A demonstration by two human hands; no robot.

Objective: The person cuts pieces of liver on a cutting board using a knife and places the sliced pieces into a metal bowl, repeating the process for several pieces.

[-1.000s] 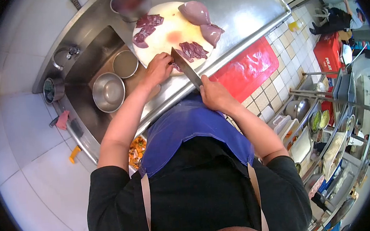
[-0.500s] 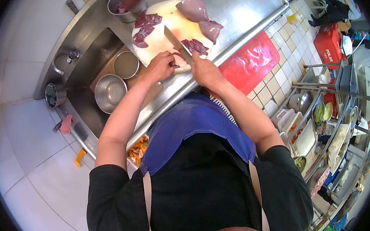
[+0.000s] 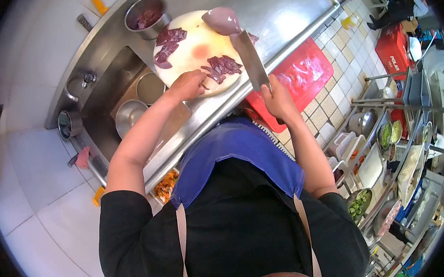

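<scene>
My right hand (image 3: 279,98) grips a cleaver (image 3: 251,59) by its handle. The broad blade points up and away, over the right side of the round white cutting board (image 3: 194,35). At the near edge of the board, my left hand (image 3: 190,85) has its fingers bunched at a slice of liver, partly hidden by the fingertips. Beside them lies a pile of dark red liver slices (image 3: 225,65). More slices (image 3: 169,45) are spread on the board's left side. A large smooth piece of liver (image 3: 221,20) sits at the far edge, with another partly behind the blade.
A metal pot (image 3: 147,20) with meat stands beyond the board. To the left, metal bowls (image 3: 130,116) sit in the sink (image 3: 107,84) below a tap (image 3: 81,81). A red crate (image 3: 300,81) is right of the counter edge. Shelves with food containers (image 3: 367,159) line the right.
The cleaver has lifted off the liver near my left hand and swung right with my right hand. The liver being cut now lies in slices beside the left fingers.
</scene>
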